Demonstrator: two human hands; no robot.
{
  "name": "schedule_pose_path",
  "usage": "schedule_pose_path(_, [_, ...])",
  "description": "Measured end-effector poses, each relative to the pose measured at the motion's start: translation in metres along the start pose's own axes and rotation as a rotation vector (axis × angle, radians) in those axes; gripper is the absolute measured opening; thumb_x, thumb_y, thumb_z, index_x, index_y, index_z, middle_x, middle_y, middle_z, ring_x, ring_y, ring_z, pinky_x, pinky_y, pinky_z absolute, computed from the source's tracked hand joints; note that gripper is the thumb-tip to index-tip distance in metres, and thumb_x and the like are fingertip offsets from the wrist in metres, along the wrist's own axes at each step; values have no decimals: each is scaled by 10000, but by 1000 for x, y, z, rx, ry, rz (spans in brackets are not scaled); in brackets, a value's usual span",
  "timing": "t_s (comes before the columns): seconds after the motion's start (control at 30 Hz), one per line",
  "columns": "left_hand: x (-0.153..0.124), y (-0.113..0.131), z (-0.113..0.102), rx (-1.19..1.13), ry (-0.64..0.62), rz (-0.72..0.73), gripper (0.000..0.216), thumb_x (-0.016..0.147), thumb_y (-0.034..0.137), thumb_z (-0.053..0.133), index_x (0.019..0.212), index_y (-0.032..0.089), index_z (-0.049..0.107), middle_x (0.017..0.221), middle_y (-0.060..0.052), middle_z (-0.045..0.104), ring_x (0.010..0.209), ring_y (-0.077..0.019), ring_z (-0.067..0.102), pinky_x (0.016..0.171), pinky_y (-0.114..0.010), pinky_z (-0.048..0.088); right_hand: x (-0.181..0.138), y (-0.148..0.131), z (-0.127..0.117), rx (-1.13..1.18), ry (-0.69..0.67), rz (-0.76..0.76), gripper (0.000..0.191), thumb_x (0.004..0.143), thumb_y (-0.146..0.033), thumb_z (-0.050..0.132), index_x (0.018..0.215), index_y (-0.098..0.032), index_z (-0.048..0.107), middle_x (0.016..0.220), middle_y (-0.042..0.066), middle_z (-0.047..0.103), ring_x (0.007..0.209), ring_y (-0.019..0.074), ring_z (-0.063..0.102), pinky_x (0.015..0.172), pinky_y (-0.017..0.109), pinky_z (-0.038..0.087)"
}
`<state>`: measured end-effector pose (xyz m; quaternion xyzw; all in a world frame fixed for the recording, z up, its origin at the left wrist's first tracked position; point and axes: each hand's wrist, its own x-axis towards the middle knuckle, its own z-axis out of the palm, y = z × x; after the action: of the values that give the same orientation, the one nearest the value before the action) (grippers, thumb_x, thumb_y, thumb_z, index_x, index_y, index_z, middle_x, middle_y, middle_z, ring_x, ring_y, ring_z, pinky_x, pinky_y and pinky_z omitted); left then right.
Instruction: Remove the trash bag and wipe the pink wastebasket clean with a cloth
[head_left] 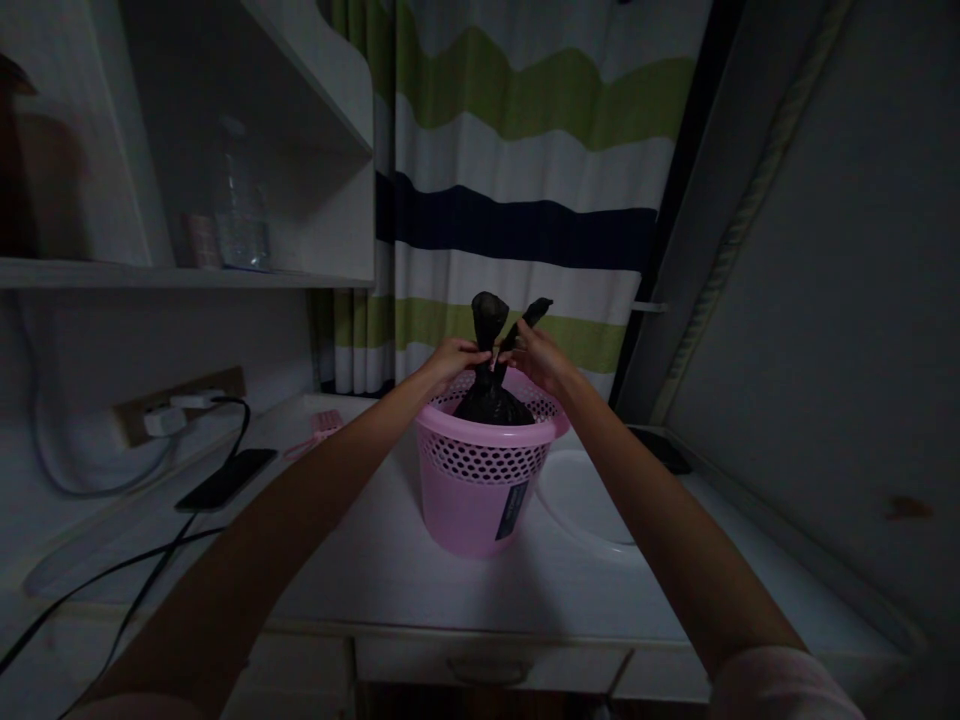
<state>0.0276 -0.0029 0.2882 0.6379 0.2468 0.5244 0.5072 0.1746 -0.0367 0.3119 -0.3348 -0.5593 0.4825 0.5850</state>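
Observation:
A black plastic bag (491,405) sits inside a pink trash can (480,500) whose upper wall is pierced with holes. Two twisted ends of the bag rise above the rim. My left hand (456,358) is closed on the left end, just below its puffed tip. With fingers pinched, my right hand (538,355) grips the right end, which leans to the right. Both hands are close together over the can. The lower part of the bag is hidden by the can's wall.
A white round lid-like object (592,500) lies right of the can. At left are a phone (226,480), a pink item (325,424), cables and plugs (165,420). A clear bottle (241,215) stands on the shelf. A striped curtain (517,235) hangs behind.

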Motion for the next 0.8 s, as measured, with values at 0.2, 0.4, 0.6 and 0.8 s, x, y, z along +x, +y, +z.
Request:
schedule_pose_path(0.2, [-3, 6, 1, -121, -26, -46, 85, 556, 115, 705, 575, 88, 628, 562, -36, 624, 574, -107, 564, 644, -248, 425, -7, 17, -11, -273, -60, 153, 107, 729, -159, 604, 814, -167, 539, 652, -16, 611, 467, 65, 545, 417, 155, 391])
schedule_pose_path(0.4, [3, 3, -6, -205, -13, -38, 139, 656, 219, 666, 613, 93, 628, 598, -32, 629, 599, -100, 560, 664, -244, 414, -2, 20, -4, 32, 22, 180, 203, 825, -99, 439, 652, -140, 536, 563, -23, 558, 380, 20, 413, 346, 119, 329])
schedule_pose_path(0.6, [1, 27, -16, -386, 81, -43, 55, 706, 158, 604, 686, 109, 620, 717, -45, 651, 738, -124, 578, 735, -275, 438, 1, -2, -11, 284, 45, 144, 274, 878, -177, 350, 622, -177, 447, 652, 4, 595, 417, 38, 428, 360, 123, 394])
schedule_pose_path(0.8, [1, 29, -14, -375, 262, -59, 114, 692, 62, 527, 627, 120, 601, 661, -39, 642, 730, -132, 577, 762, -290, 455, 5, -7, -17, 217, 57, 175, 251, 856, -124, 327, 630, -184, 420, 573, -9, 540, 394, 43, 409, 358, 126, 388])
